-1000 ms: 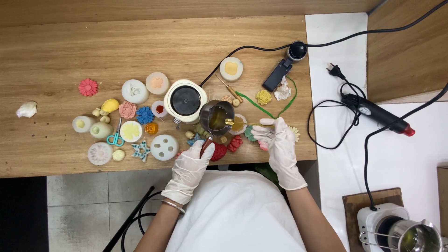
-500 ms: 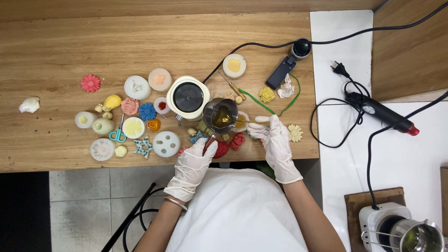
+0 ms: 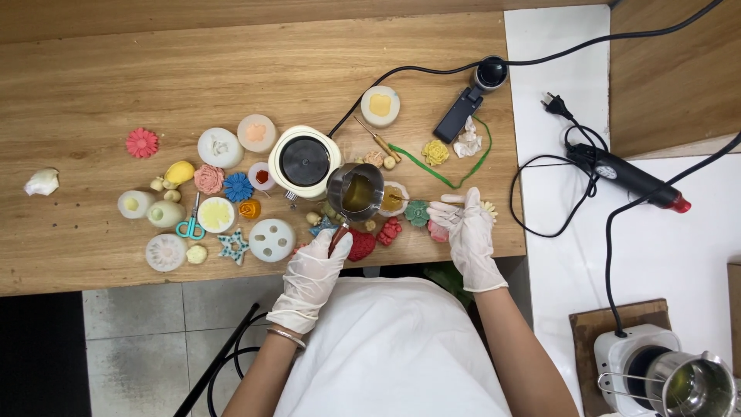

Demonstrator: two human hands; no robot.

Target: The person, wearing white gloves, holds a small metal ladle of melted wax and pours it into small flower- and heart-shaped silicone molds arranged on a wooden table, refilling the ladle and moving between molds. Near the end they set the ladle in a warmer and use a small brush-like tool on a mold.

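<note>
My gloved left hand point(image 3: 312, 274) grips the dark handle of a small metal pitcher point(image 3: 356, 193) that holds yellow-brown melted wax. The pitcher is tipped to the right over a small white mould point(image 3: 395, 198) with yellow wax in it. My gloved right hand point(image 3: 467, 232) is just right of that mould, its fingertips pinched on a thin stick point(image 3: 421, 201) that reaches across the mould. A green flower shape point(image 3: 417, 213) lies beside those fingers, and a red heart shape point(image 3: 360, 245) lies under the pitcher handle.
A white round hot plate point(image 3: 303, 161) stands left of the pitcher. Several moulds and wax flowers, plus teal scissors point(image 3: 189, 226), spread leftward. A black adapter point(image 3: 459, 112), a heat gun point(image 3: 629, 176) with cables and a second melter pot point(image 3: 683, 378) are on the right.
The pitcher has tipped further towards the small mould. My right hand has moved up and closer to the mould, with the stick in its fingertips.
</note>
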